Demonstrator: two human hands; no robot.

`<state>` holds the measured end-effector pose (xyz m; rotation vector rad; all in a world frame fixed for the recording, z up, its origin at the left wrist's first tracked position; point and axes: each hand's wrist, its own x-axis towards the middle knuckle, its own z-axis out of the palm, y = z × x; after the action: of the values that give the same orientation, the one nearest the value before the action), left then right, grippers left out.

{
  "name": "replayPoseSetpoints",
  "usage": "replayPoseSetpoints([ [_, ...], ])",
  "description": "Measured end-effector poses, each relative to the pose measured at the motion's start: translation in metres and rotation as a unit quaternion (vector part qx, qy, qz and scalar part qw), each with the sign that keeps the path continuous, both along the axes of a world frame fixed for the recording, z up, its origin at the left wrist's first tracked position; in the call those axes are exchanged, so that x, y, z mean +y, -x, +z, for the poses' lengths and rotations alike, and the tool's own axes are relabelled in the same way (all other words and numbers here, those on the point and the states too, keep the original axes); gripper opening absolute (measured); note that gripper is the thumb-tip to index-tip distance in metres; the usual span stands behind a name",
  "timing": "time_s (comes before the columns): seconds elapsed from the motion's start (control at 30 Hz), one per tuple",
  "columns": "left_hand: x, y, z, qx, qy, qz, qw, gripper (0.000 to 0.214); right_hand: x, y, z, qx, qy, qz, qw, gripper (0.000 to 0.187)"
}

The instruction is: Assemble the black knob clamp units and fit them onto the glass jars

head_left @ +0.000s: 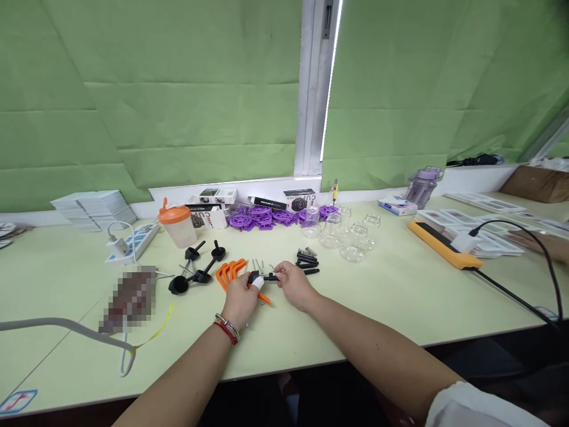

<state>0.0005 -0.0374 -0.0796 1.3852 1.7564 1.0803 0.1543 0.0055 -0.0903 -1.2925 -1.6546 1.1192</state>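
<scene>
My left hand and my right hand meet over the pale green table. Both pinch a small black part between them, just above the tabletop. A white wrap covers one left fingertip, and a red and silver bracelet sits on that wrist. Orange curved pieces lie under and left of my left hand. Thin metal pins stand just behind the black part. Black stemmed knob pieces lie further left. A small pile of black bits rests behind my right hand.
Purple plastic wheels and small boxes line the back edge. Several clear glass jars stand right of centre. An orange-lidded cup, a power strip, a yellow-edged device with a black cable and stacked cards surround the area.
</scene>
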Motion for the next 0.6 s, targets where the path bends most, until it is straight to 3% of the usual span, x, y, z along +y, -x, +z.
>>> replayPoseSetpoints([
  [0.13, -0.002, 0.001, 0.006, -0.04, 0.019, 0.008, 0.999, 0.045, -0.003, -0.003, 0.001, 0.017, -0.014, 0.009, 1.0, 0.012],
  [0.4, -0.001, 0.011, 0.014, -0.034, -0.057, 0.03, 0.997, 0.042, -0.01, -0.014, 0.009, 0.049, -0.039, 0.043, 0.997, 0.007],
  [0.5, 0.001, 0.019, 0.012, 0.016, -0.073, 0.046, 0.996, 0.039, -0.01, -0.024, 0.009, 0.004, -0.023, 0.028, 0.999, 0.006],
  [0.6, 0.001, 0.024, 0.014, 0.122, -0.041, 0.069, 0.989, 0.038, -0.011, -0.037, 0.009, -0.076, -0.048, -0.001, 0.996, 0.009],
])
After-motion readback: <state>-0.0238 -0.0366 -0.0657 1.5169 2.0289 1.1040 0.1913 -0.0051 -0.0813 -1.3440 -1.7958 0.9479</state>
